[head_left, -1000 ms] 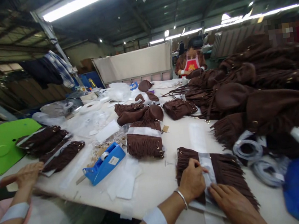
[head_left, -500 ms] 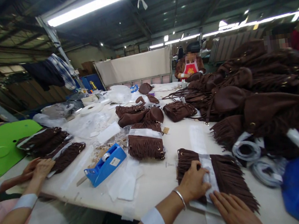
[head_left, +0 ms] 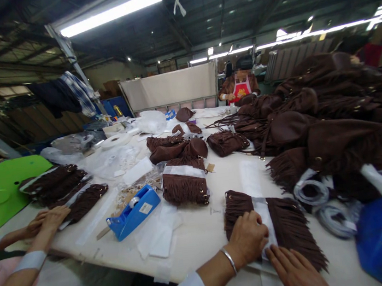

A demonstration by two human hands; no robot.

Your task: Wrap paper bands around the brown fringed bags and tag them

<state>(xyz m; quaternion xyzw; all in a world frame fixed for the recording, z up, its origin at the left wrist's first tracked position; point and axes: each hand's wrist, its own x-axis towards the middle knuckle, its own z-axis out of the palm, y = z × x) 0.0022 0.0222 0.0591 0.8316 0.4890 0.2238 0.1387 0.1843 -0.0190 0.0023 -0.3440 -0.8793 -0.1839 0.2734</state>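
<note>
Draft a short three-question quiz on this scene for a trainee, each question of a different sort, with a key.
1. Which of the person's own wrists wears the silver bracelet?
2. True or false: the left hand and right hand are both on the same brown fringed bag.
3. The tape dispenser to the left of that bag is: A) green, B) blue, C) red.

Key: 1. The left. 2. True. 3. B.

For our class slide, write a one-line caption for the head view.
Left hand and right hand touch a pale strip across a fringed brown bag, near a heap of brown bags.
</note>
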